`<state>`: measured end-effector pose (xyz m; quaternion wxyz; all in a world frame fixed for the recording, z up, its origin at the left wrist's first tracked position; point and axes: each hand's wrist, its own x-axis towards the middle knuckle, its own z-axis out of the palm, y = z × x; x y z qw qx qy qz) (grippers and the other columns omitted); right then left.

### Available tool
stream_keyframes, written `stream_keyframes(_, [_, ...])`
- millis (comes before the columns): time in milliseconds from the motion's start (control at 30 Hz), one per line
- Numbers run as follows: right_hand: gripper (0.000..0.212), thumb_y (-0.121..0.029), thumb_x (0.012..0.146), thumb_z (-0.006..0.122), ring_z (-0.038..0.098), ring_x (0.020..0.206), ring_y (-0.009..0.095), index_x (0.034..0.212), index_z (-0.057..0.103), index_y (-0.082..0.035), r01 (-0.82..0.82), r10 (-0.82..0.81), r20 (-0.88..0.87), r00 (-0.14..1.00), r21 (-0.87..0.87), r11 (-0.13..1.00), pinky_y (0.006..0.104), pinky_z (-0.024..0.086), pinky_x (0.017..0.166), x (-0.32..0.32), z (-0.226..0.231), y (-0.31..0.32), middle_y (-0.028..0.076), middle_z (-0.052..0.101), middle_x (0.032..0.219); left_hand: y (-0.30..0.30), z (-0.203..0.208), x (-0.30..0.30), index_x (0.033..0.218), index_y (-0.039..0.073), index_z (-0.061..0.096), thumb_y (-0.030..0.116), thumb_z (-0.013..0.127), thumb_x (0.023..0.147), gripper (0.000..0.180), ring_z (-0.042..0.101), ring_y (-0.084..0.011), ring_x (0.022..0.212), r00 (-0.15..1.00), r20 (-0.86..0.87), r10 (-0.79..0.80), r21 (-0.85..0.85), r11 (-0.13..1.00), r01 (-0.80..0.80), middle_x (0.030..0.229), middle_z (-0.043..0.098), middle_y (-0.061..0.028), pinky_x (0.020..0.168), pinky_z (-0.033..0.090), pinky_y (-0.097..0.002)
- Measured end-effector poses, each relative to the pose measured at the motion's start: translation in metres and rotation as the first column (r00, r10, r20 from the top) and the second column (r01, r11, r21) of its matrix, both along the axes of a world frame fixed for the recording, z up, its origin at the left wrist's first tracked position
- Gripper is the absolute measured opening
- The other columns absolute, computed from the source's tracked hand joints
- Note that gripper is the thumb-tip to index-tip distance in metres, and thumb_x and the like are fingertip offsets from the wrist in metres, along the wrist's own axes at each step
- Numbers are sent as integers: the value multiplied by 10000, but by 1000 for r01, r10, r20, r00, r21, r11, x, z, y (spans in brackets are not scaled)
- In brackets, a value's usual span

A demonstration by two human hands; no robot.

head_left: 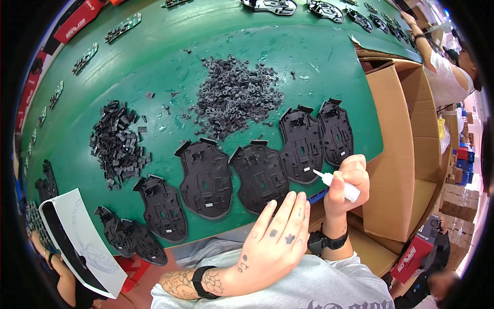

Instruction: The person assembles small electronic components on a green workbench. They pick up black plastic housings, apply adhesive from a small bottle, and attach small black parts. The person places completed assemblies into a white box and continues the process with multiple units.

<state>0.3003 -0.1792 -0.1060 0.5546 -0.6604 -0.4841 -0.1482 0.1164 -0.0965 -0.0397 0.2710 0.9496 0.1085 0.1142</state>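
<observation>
My right hand (348,185) is closed around a small white squeeze bottle (350,192) with a thin pointed nozzle tipped up and to the left. The nozzle tip is just beside the lower end of a black plastic mouse shell (302,147). My left hand (278,242), back up, has its fingers stretched out and close together; its palm is hidden. Beyond its fingertips lies another mouse shell (261,177). A blue strip (317,196) shows between my hands; its kind is unclear. More shells (206,180) lie in a row along the table's near edge.
A heap of small black ring-shaped parts (231,98) and a pile of small black rectangular pieces (116,147) sit on the green table (164,67). Circuit boards (123,28) line the far side. An open cardboard box (386,129) stands right; a white box (82,242) left. Other people work nearby.
</observation>
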Motion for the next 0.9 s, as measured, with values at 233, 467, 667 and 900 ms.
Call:
stream_keyframes(233, [209,-104,769,752,472,596,220,832,556,-68,-5,7,35,999,-54,999,339,424,572,1,2,2,32,548,631,1,-3,7,1237,-60,620,210,673,790,525,505,-290,1309,999,-31,-27,22,999,28,1374,552,-182,1111,355,-444])
stream_keyframes(467, [196,-83,723,764,483,611,229,807,588,-66,0,5,48,999,-96,995,345,436,591,0,6,2,39,534,628,1,-10,14,1258,-64,603,223,671,800,545,480,-277,1332,997,-64,-37,57,998,41,1397,533,-180,1131,327,-447])
stream_keyframes(667, [202,-93,726,767,489,612,231,814,588,-62,1,7,62,998,-123,992,340,432,597,1,7,2,46,536,638,0,-10,15,1254,-63,603,222,676,799,542,477,-273,1334,997,-65,-29,66,997,33,1398,532,-176,1131,328,-438])
stream_keyframes(900, [198,-188,817,723,469,592,197,811,559,-76,-57,60,-74,995,41,998,351,396,605,-20,1,-3,19,518,633,9,-6,-13,1111,-22,695,148,665,773,379,637,-266,1143,985,174,9,-27,1000,-5,1211,666,-142,996,480,-401])
